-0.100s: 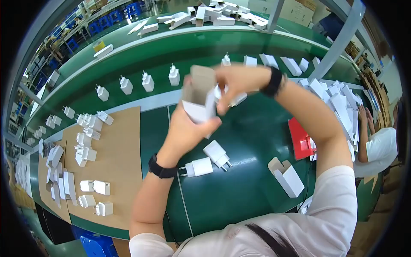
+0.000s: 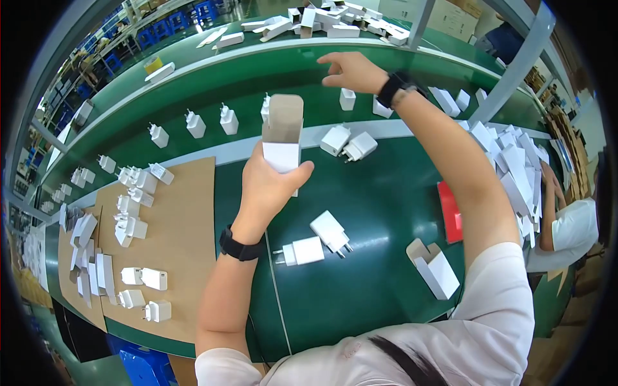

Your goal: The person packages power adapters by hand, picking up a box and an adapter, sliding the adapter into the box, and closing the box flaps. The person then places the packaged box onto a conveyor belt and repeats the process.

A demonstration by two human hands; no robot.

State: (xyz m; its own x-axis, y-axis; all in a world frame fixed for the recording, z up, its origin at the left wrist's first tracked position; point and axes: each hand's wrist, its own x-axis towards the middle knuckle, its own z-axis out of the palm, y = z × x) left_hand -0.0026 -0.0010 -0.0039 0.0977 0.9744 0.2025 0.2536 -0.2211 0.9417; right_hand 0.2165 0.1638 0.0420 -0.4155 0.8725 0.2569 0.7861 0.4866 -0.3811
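The white box point(image 2: 281, 156) is in the left hand point(image 2: 269, 186), raised above the near-middle of the green tabletop point(image 2: 360, 293). Its visible outer face is plain white; its long axis runs roughly away from the person, and its open end, with one flap upright and a grey-brown inside showing, points to the far side. The left hand is closed around the lower part of the box, thumb lying across toward the right. The right hand point(image 2: 354, 72) is empty, apart from the box and raised to its far right, index finger extended leftward and thumb spread from it. Four white chargers lie on or at the edge of the tabletop: two nearer the person, one point(image 2: 303, 251) with prongs to the left and one point(image 2: 331, 231) with prongs to the lower right, and two beside the pale rail point(image 2: 241, 152). One open box point(image 2: 435, 273) lies at the right, mouth toward the upper left, long axis slanting; a red object point(image 2: 449, 212) is beyond it. On the cardboard sheet point(image 2: 187, 257) at the left, four chargers lie near the front, with a cluster point(image 2: 132, 199) behind, too overlapped to count. Red lettering point(image 2: 352, 348) on the person's shirt is too small to read.
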